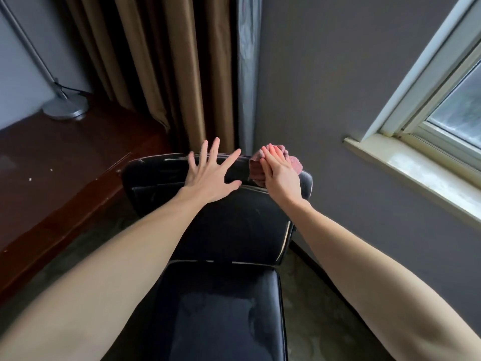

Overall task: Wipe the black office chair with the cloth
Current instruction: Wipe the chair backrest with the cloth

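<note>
On the chair [234,225] back, right hand [279,175] presses cloth [294,162].

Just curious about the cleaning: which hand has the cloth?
The right hand: it presses the pink cloth flat onto the chair top. The left hand is spread, holding nothing.

I see both forearms bare to the frame's edge; left hand [208,178] and right hand [279,175] are bare too, with slender fingers.

Glossy leather chair [229,230], terry cloth [294,162]
</note>
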Tool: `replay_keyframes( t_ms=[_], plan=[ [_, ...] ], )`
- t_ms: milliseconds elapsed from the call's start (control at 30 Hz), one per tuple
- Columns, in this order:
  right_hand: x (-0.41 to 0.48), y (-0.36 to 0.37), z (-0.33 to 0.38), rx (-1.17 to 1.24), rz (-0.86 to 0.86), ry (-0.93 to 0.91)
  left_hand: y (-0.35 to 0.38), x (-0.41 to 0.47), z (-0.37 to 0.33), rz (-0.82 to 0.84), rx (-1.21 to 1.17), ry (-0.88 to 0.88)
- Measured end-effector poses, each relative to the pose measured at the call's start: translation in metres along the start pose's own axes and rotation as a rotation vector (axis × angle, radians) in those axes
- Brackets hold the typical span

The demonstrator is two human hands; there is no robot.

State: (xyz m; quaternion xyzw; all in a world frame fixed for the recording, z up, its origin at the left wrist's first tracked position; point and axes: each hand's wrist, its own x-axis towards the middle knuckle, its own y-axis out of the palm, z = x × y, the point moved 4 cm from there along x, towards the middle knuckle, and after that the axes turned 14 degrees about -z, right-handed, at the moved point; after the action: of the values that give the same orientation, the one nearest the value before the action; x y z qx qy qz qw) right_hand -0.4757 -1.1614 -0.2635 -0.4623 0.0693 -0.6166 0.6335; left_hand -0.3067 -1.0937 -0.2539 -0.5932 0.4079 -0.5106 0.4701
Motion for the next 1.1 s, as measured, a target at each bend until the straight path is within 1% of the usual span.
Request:
replay_keyframes(
  t_ms=[167, 300, 467, 533, 600, 667, 733, 833, 967, 1100],
  plan=[
    [0.006, 0.023, 0.0, -0.189, 0.023, -0.061, 0.008, 0.021, 0.008, 0.013, 0.022, 0.035],
    [0.003, 0.025, -0.008, -0.295, 0.022, -0.093, 0.015, 0.025, 0.008, 0.114, 0.05, 0.003],
    [-0.006, 0.008, -0.033, -0.376, -0.044, -0.111, 0.015, 0.028, 0.004, 0.189, 0.104, 0.009],
    [-0.009, -0.007, -0.052, -0.416, -0.055, -0.081, 0.016, 0.028, 0.003, 0.193, 0.111, 0.021],
    [-0.013, -0.017, -0.067, -0.395, -0.021, 0.017, 0.016, 0.027, 0.003, 0.195, 0.109, 0.031],
    [-0.013, -0.017, -0.07, -0.331, -0.011, 0.124, 0.016, 0.026, 0.002, 0.193, 0.108, 0.032],
    [-0.009, -0.009, -0.063, -0.333, -0.028, 0.172, 0.016, 0.027, 0.002, 0.193, 0.113, 0.022],
    [-0.001, 0.007, -0.042, -0.418, -0.072, 0.097, 0.016, 0.026, 0.004, 0.187, 0.126, 0.013],
    [0.013, 0.032, -0.007, -0.384, -0.053, -0.07, 0.018, 0.026, 0.008, 0.172, 0.15, -0.015],
    [0.019, 0.034, -0.016, -0.382, -0.071, -0.201, 0.02, 0.028, 0.011, 0.155, 0.166, -0.025]
  ],
)
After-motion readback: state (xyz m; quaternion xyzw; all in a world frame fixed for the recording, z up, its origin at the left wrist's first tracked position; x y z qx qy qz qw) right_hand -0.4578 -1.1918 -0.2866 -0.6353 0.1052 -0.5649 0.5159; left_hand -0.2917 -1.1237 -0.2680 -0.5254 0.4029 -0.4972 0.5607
